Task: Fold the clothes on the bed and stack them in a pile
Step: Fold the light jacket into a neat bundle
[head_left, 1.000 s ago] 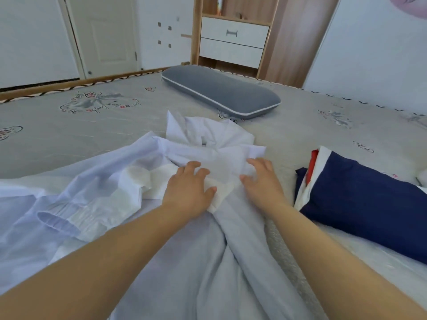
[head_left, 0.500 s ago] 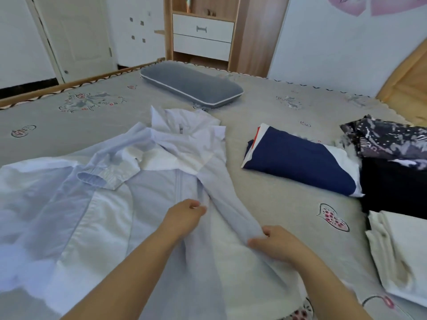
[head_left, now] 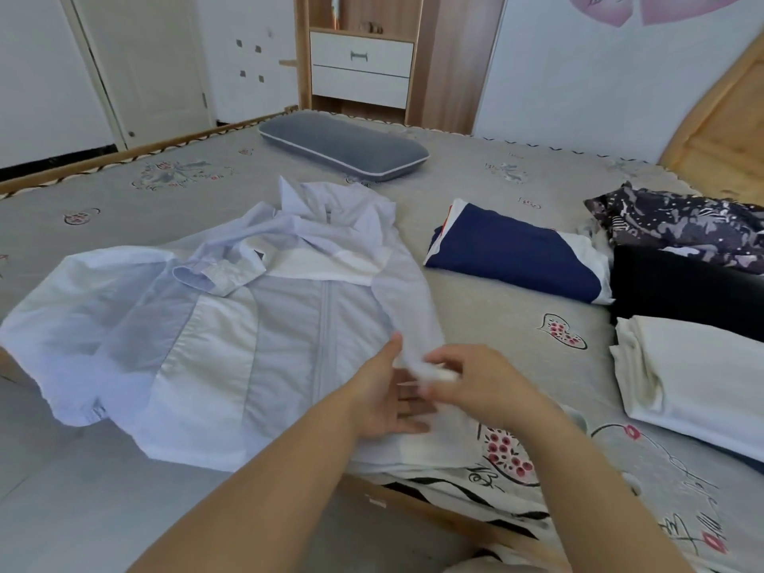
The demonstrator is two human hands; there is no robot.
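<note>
The pale blue jacket (head_left: 231,324) lies spread near the bed's (head_left: 475,320) front edge, the left hand (head_left: 390,397) flat with fingers spread on its hem, the right hand (head_left: 471,378) pinching the sleeve end.

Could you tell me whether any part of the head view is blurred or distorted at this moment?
Head view: the right hand is motion-blurred at the jacket hem; the left hand and the pillow are sharp; wide-angle bending curves the bed edge.
</note>
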